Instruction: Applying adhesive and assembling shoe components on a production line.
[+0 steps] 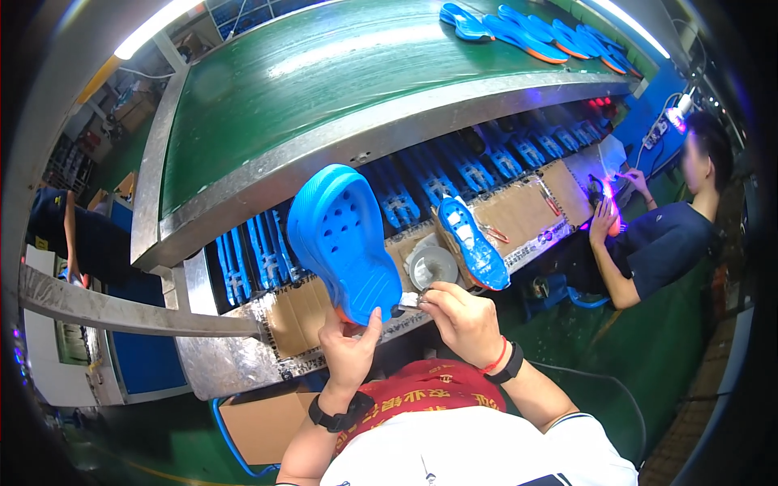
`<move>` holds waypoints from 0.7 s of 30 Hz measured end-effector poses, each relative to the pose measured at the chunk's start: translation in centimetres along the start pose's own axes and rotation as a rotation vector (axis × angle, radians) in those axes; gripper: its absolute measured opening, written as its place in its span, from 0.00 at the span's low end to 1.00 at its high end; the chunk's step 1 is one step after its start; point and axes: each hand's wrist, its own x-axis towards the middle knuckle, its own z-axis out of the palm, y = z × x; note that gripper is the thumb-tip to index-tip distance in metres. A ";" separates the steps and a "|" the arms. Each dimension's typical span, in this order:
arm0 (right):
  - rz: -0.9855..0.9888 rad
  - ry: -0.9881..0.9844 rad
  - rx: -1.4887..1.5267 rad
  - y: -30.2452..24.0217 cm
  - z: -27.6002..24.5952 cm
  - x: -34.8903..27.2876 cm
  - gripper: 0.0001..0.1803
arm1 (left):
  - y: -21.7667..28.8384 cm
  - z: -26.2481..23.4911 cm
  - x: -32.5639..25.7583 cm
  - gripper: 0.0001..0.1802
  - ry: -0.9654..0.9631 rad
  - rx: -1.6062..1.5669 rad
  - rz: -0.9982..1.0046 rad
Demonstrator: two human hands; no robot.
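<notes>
We hold a bright blue foam clog (344, 239) upright in our left hand (350, 350), the fingers clenched around its heel end, thumb pressed against the orange edge of the sole. The clog is smooth and matte, rounded at the toe, with rows of small round vent holes across the upper and a thick rolled rim round the foot opening. It stands in the air just above the near edge of the tabletop (243, 360), whose metal rim is dull and scuffed.

Our right hand (463, 317) pinches a small silvery tool (409, 301) between thumb and forefinger, its tip touching the clog's lower side near the heel. We cannot tell what kind of tool it is.

Brown cardboard sheets (527, 212), worn and creased, cover the work surface. On them lies a second blue shoe piece (474, 241), sole up, with an orange rim, beside a round grey roll of tape (432, 267). Behind these, ribbed blue moulded parts (405, 194) stand packed in a row under a wide green conveyor belt (324, 81), glossy under the strip lights. Far along the belt lie flat blue insoles (519, 28) with orange edges. To the right, another person (664, 243) in a dark shirt works at the same bench.
</notes>
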 end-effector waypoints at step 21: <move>0.355 0.469 0.052 4.3 -8.0 -2.5 0.03 | 4.3 8.5 7.6 0.40 -0.494 -0.399 -0.026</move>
